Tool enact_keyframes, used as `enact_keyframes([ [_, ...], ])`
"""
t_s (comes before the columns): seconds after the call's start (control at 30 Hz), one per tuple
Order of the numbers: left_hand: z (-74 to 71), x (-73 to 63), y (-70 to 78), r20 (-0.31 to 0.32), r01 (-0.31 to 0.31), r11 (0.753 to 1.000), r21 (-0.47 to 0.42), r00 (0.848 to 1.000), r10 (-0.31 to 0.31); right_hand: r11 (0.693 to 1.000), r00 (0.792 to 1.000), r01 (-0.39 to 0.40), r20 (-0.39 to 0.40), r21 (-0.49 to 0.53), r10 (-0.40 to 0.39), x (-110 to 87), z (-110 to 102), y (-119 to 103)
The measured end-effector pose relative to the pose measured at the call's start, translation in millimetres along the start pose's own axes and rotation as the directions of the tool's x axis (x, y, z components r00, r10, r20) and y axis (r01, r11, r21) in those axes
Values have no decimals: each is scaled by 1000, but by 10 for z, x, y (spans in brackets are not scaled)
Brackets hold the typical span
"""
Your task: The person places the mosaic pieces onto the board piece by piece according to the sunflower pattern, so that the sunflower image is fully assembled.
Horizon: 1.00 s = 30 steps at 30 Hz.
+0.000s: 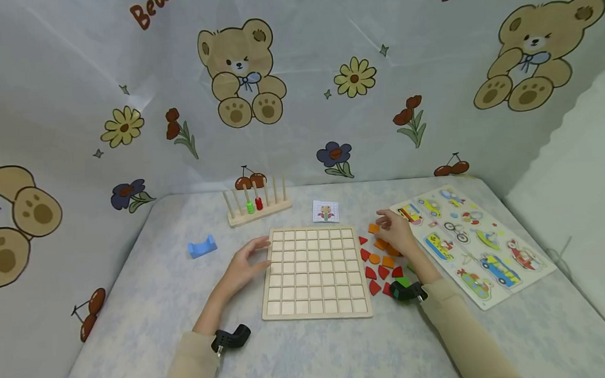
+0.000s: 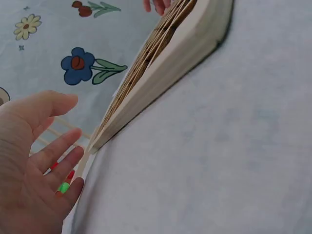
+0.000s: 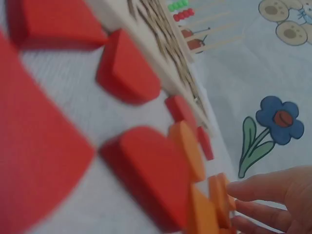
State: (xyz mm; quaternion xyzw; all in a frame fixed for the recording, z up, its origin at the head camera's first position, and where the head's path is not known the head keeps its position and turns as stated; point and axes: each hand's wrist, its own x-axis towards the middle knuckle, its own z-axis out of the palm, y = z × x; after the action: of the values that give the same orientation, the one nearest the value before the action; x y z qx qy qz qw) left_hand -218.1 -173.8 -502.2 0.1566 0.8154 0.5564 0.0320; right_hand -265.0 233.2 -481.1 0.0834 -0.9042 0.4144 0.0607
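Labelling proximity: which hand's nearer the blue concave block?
Left: left hand is right of the blue block, beside the pale wooden grid; right hand is past the grid, at flat orange pieces.

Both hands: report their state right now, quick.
Left hand: open, holding nothing, at the edge of the wooden grid board.
Right hand: fingers at the orange pieces; whether it pinches one cannot be told.

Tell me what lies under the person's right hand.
In the head view, flat orange blocks show partly from beneath the person's bare right hand. The hand covers the rest, so their full outlines, and whether more pieces lie there, cannot be told.
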Motion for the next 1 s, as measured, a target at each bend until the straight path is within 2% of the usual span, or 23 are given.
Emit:
enact_keyframes([
  [0.1, -11, 4, -41, 1, -12, 1000, -22, 1000, 12, 1000, 1000, -10, -16, 10, 10, 17, 22, 42],
  [0.27, -35, -1, -85, 32, 9, 1000, -25, 999, -8, 1000, 999, -21, -50, 6, 21, 44, 51, 85],
  [0.4, -43, -2, -107, 46, -7, 1000, -8, 999, 8, 999, 998, -16, -60, 35, 19, 44, 62, 31],
  [0.57, -45, -18, -121, 49, -8, 1000, -2, 999, 8, 991, 1000, -2, -16, 135, 4, 19, 155, -238],
  [0.77, -50, -23, -124, 32, -31, 998, 58, 999, 29, 972, 996, 22, 79, 233, -41, 12, 435, -644],
  [0.87, -47, -6, -119, 24, -25, 998, 54, 999, 24, 971, 991, 50, 107, 235, -77, 26, 597, -769],
  [1.0, -37, 0, -85, 33, -2, 1000, 24, 999, 1, 972, 984, 62, 150, 229, -98, 45, 797, -829],
])
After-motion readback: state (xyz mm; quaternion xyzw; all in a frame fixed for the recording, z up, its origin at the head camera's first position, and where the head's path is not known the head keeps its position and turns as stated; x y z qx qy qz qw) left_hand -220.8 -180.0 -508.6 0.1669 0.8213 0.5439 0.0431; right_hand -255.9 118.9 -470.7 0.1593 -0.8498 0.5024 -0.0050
